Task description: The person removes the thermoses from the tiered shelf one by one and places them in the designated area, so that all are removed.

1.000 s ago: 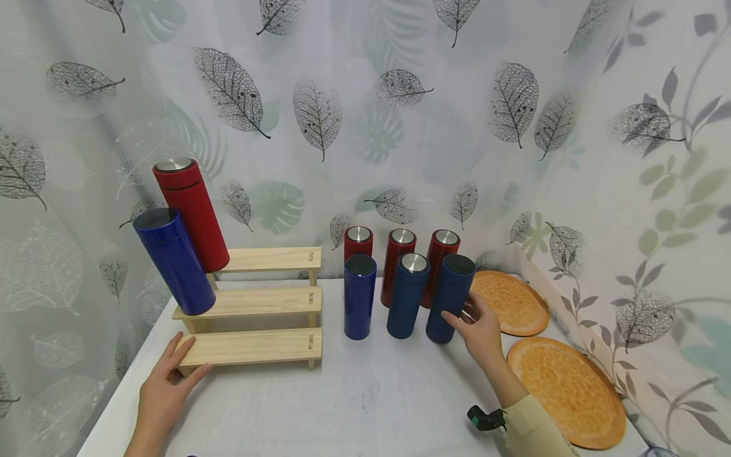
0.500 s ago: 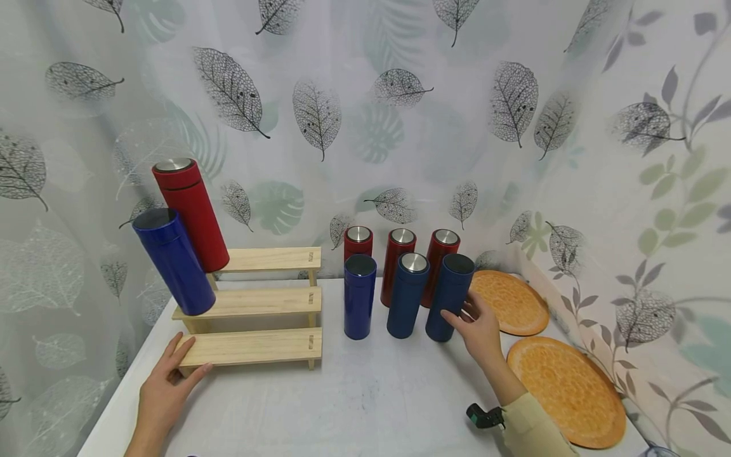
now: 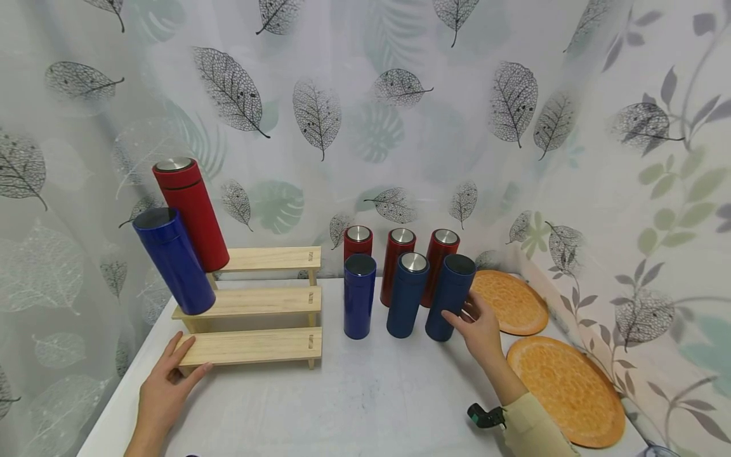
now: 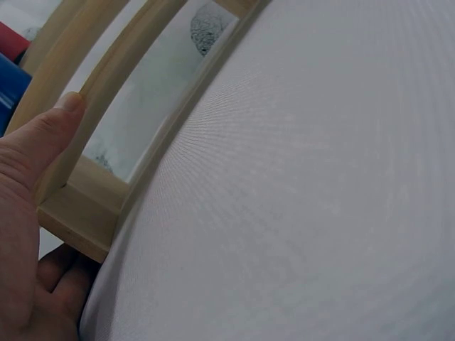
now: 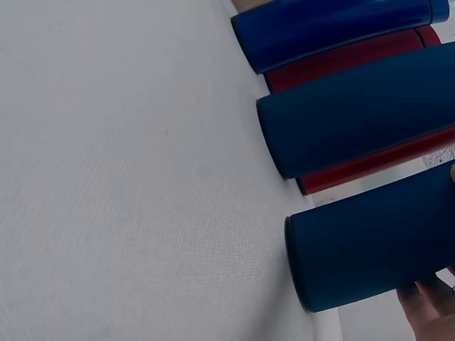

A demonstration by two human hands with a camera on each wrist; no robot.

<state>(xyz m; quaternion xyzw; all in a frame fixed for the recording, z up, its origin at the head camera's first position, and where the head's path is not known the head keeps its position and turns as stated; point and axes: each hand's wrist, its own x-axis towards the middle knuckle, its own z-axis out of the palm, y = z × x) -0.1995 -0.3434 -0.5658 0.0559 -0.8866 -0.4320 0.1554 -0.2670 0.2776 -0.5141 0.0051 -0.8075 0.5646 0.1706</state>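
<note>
My left hand (image 3: 162, 387) holds the left end of a three-step wooden display rack (image 3: 257, 348). In the left wrist view its thumb (image 4: 46, 138) lies along the front board, while other fingers are partly hidden behind the end leg. On the right, my right hand (image 3: 481, 331) grips a dark blue thermos (image 3: 448, 301) that has a black top and stands upright. Beside it is another dark blue thermos (image 3: 407, 301) with a silver lid. A brighter blue thermos (image 3: 360, 304) stands farther left. Most of the right hand is out of the right wrist view.
A red thermos (image 3: 191, 212) and a blue thermos (image 3: 177, 263) stand on the rack's upper steps at the left. Three red thermoses, one of them a red thermos (image 3: 398, 263), form a row behind the blue ones. Two round woven-look mats (image 3: 565, 390) lie at the right, by the curtain.
</note>
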